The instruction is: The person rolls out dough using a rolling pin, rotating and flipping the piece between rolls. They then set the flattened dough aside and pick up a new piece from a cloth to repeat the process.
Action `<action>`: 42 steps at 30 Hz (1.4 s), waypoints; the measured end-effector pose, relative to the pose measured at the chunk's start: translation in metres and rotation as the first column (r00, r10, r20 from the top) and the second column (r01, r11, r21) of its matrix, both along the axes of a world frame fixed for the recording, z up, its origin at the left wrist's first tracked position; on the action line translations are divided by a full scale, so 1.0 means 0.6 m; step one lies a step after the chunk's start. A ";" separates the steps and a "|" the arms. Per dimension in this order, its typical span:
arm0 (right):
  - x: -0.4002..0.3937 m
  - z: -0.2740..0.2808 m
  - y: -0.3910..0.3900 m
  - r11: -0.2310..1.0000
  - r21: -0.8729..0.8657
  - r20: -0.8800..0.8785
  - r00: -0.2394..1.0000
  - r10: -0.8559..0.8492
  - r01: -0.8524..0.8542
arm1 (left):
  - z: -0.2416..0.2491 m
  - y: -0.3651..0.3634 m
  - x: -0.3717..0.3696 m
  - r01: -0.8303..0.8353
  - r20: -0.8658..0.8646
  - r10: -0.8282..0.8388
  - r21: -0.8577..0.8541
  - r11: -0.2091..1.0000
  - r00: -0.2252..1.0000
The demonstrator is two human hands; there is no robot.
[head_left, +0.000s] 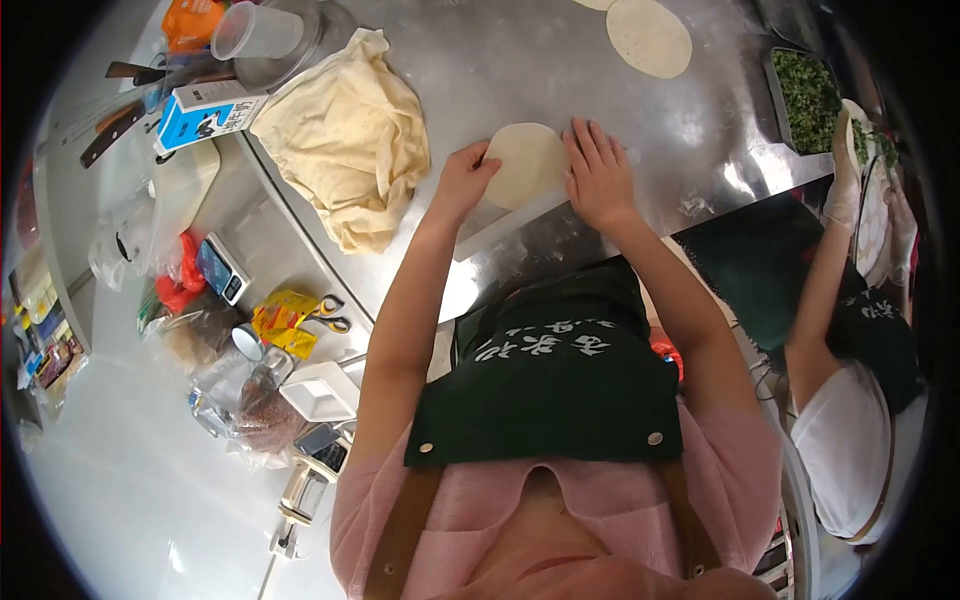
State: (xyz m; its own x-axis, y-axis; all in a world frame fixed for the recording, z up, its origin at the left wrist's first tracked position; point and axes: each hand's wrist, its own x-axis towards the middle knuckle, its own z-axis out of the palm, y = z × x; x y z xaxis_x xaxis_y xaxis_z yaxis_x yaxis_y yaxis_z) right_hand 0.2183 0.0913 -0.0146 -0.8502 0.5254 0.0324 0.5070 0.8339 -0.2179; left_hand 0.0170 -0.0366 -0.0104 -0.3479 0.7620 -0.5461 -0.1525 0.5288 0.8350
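A pale, flat round of dough (pixel 525 165) lies on the metal worktop in front of me, between my two hands. My left hand (pixel 467 182) is closed at its left edge, with the fingers curled and the thumb over the rim. On the other side my right hand (pixel 600 180) rests open, its fingers stretched out along the dough's right edge. To the left of my left hand lies a crumpled cream cloth (pixel 350 140); whatever it may cover is hidden. Another dough round (pixel 649 38) lies farther back on the worktop, with part of one more beside it.
A blue and white carton (pixel 208 115), knives (pixel 112 133) and a clear plastic tub (pixel 258 32) stand at the left. Scissors (pixel 330 315) and a phone (pixel 222 268) lie lower left. At right, a gloved co-worker (pixel 850 300) works beside a tray of chopped greens (pixel 803 100).
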 end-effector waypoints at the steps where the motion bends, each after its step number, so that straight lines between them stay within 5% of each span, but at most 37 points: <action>1: -0.014 0.003 0.005 1.000 0.013 0.006 1.000 0.002 -0.002 | -0.001 0.006 0.000 -0.030 0.050 0.030 0.011 0.999 0.998; 3: -0.060 0.003 0.019 1.000 0.022 -0.022 1.000 -0.013 0.013 | -0.008 0.022 -0.006 -0.082 0.144 0.079 0.013 0.997 0.986; 7: -0.107 0.005 0.038 1.000 0.015 -0.132 0.991 -0.026 0.028 | -0.008 0.058 -0.034 0.208 -0.159 -0.226 -0.119 0.971 0.961; 11: 0.006 0.006 -0.005 0.995 -0.079 -0.073 0.995 0.061 -0.067 | 0.022 0.088 -0.027 0.497 -0.449 -0.578 -0.296 0.816 0.682; 13: 0.069 0.009 -0.024 0.985 -0.128 -0.204 0.975 0.089 -0.117 | 0.039 0.093 -0.002 0.508 -0.577 -0.616 -0.362 0.781 0.536; 15: 0.111 0.008 -0.026 0.976 -0.137 -0.148 0.978 0.146 -0.167 | 0.058 0.082 0.034 0.468 -0.666 -0.608 -0.410 0.783 0.433; 18: 0.147 0.019 -0.017 0.965 -0.175 -0.128 0.976 0.174 -0.195 | 0.141 0.068 0.061 0.476 -0.574 -0.576 -0.334 0.813 0.581; 21: 0.148 0.049 0.003 0.964 -0.181 -0.131 0.976 0.174 -0.197 | 0.156 0.048 0.040 0.332 -0.530 -0.369 -0.168 0.928 0.763; 24: 0.121 0.061 0.019 0.954 -0.176 -0.146 0.965 0.218 -0.242 | 0.085 0.032 0.014 0.349 -0.582 -0.530 -0.402 0.847 0.617; 28: 0.052 0.045 0.040 0.910 -0.214 -0.248 0.921 0.301 -0.355 | 0.058 0.014 0.002 0.335 -0.561 -0.459 -0.316 0.888 0.689; 31: 0.005 0.038 0.038 0.934 -0.228 -0.086 0.961 0.263 -0.276 | 0.065 0.012 -0.005 0.334 -0.552 -0.436 -0.282 0.900 0.711; 34: -0.024 0.010 0.013 0.997 -0.001 -0.099 0.992 0.081 -0.082 | 0.061 0.010 0.000 0.307 -0.527 -0.401 -0.259 0.916 0.749; 37: 0.008 0.003 -0.010 0.999 -0.006 0.013 0.998 0.054 -0.054 | 0.050 0.010 -0.004 0.245 -0.464 -0.321 -0.218 0.945 0.826; 42: -0.075 0.011 0.018 1.000 -0.017 -0.040 0.999 0.022 -0.023 | 0.013 0.018 -0.009 0.126 -0.276 -0.129 -0.030 0.992 0.952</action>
State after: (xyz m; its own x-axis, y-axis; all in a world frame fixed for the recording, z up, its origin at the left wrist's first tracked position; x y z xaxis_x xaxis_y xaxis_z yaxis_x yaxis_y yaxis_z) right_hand 0.1736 0.1019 -0.0080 -0.8601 0.5068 0.0577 0.4787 0.8411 -0.2519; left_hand 0.0118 -0.0258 -0.0029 -0.3869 0.8040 -0.4516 0.1529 0.5389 0.8284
